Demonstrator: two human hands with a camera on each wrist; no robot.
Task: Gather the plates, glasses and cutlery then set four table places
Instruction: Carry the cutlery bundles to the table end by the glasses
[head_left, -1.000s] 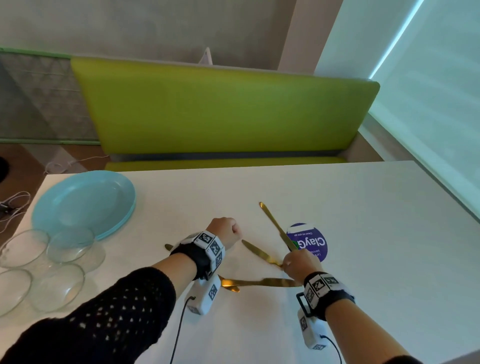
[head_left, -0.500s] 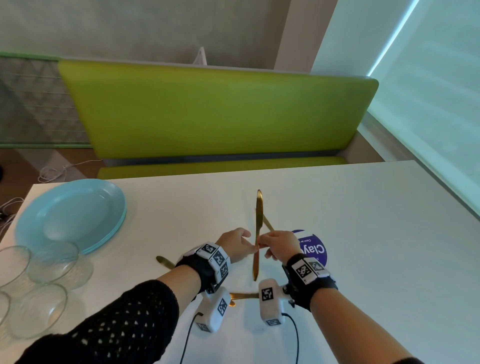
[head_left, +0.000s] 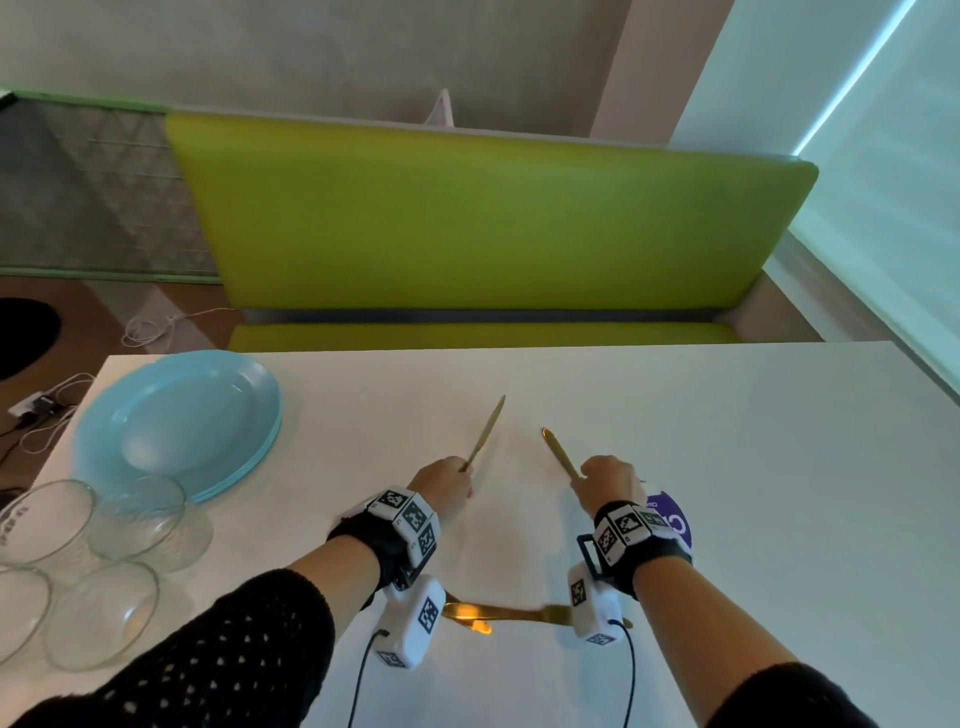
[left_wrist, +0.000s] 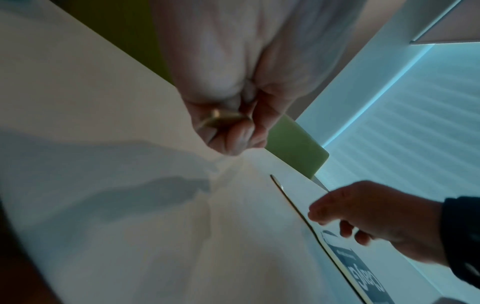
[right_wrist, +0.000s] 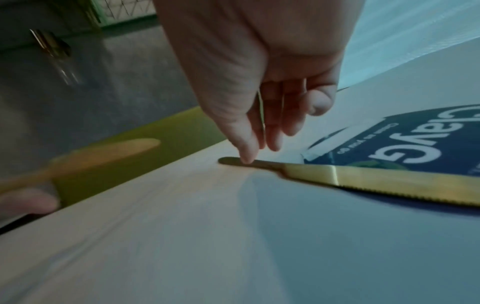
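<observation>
nearest the body, a few gold cutlery pieces (head_left: 498, 613) lie across the white tabletop (head_left: 727, 467) between the two wrists, partly hidden by the wrist cameras. at the near left edge stands a cluster of clear glass bowls (head_left: 104, 613), four of them close together. ahead of the wrists, the left hand (head_left: 447, 483) is curled tight around the handle of a gold knife (head_left: 485, 434), its blade raised off the tabletop and pointing away toward the bench; the left wrist view shows the butt of the handle sticking out of the closed fist. the right hand (head_left: 608, 480) is apart from the left, its fingers straight and pointing down, the fingertips (right_wrist: 246, 158) touching the handle end of a second gold knife (right_wrist: 363, 181) that lies flat on the tabletop, its serrated blade partly over a round dark blue sticker (head_left: 672, 514) with white lettering. farther left sits a stack of pale blue plates (head_left: 176, 421), just behind the bowls. beyond the tabletop's far edge runs a lime green bench (head_left: 467, 223), with white cables (head_left: 156, 327) on the floor to its left.
</observation>
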